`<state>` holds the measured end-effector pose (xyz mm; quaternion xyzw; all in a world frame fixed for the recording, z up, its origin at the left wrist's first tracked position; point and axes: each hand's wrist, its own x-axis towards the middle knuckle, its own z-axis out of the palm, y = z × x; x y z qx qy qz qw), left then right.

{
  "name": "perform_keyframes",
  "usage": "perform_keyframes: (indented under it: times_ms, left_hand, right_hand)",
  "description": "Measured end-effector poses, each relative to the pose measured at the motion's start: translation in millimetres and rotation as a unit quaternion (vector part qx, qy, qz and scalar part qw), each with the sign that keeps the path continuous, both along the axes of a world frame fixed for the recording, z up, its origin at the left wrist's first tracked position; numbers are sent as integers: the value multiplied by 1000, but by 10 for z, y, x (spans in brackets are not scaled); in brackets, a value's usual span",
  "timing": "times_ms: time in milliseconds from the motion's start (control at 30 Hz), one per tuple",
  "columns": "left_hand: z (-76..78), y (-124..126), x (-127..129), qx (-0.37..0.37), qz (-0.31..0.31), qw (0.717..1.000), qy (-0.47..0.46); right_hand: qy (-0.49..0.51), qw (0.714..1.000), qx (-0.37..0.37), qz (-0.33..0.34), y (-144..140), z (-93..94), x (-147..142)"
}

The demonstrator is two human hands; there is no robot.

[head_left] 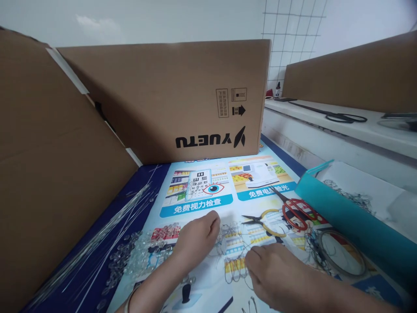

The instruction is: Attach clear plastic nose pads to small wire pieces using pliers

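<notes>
In the middle of the mat, my left hand (198, 239) is closed, thumb pressed against the curled fingers. Thin looped wire (235, 273) runs between it and my right hand (275, 271), whose fingers are also bent in a pinch at the wire. The fingertips of both hands are mostly hidden. Clear beads (143, 254) are heaped left of my left hand. Yellow-handled pliers (262, 222) lie open beyond my right hand, with red-handled scissors (295, 211) beside them. A few short wire pieces (250, 305) rest at the bottom edge.
Cardboard panels (163, 100) stand at the back and left. Long straight wire strands (110, 234) lie along the left side. To the right are a wire coil (342, 256) and a teal box (352, 221) with tangled wire inside. Black scissors (345, 117) rest on a white ledge.
</notes>
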<state>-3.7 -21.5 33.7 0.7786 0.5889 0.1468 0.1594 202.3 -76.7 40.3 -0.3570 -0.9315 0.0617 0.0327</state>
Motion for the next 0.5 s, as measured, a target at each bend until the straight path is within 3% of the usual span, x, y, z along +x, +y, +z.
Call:
perform_keyframes:
  times_ms: [33,133,333,500]
  left_hand:
    - [22,-8,8,13,5,1000,-17]
    - [103,-60,46,17,-22,993,-110]
    - [135,-207,158,-191,-114,930,-292]
    - [44,-267,223,-271,-130,891,-339]
  right_hand:
    - [41,997,-19,-62,30,-24,11]
    - [139,977,-90,-137,108,-89,38]
    - [214,961,-71,-164,151,-123,48]
    - [210,961,-55,-169,128,-136,-1]
